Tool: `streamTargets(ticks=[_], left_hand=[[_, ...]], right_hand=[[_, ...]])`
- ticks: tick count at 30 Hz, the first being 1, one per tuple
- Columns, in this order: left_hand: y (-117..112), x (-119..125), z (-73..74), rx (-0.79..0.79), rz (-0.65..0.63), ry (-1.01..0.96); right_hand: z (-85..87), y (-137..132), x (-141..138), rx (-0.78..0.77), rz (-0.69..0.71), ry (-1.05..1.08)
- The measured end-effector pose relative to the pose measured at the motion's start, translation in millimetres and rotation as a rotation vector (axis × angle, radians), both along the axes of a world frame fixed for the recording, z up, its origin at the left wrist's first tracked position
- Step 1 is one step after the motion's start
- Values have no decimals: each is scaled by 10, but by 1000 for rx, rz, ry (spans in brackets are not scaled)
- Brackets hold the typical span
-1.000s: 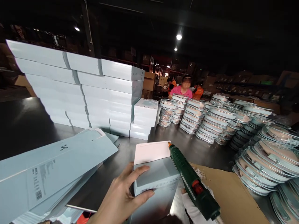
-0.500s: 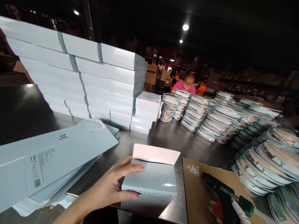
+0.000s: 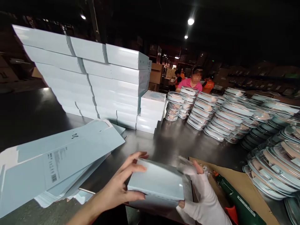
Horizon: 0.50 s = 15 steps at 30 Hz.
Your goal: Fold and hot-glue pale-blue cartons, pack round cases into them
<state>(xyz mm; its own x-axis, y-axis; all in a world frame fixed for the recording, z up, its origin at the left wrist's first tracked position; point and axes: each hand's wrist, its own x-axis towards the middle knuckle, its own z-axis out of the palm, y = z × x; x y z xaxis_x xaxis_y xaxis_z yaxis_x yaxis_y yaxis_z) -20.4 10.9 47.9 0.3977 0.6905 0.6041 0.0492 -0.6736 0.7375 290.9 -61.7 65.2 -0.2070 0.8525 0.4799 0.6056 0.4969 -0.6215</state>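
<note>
The pale blue box (image 3: 157,184) sits at the table (image 3: 168,143)'s near edge. The bare left hand (image 3: 122,190) grips its left side and the gloved right hand (image 3: 201,193) pinches the right, probably holding the flap shut. Just beside it the glue gun (image 3: 236,200) is parked on cardboard (image 3: 250,184), with stacked boxes (image 3: 112,81) beyond.

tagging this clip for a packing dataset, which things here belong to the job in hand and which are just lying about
In hand: light blue box, gripped by left hand and gloved right hand; probably glue gun on cardboard sheet.
Lying about: flat carton blanks, stacked closed boxes, clear packs, metal table.
</note>
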Motion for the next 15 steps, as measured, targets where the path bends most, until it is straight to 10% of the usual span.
streamTargets(ticks=[5, 10, 15], left_hand=[[-4, 32, -90, 136, -21, -144], [11, -68, 142, 134, -122, 190], [49, -43, 250, -32, -175, 45]], right_hand=[[47, -81, -92, 52, 114, -80], [226, 62, -306, 231, 250, -212], [154, 77, -271, 196, 236, -182]])
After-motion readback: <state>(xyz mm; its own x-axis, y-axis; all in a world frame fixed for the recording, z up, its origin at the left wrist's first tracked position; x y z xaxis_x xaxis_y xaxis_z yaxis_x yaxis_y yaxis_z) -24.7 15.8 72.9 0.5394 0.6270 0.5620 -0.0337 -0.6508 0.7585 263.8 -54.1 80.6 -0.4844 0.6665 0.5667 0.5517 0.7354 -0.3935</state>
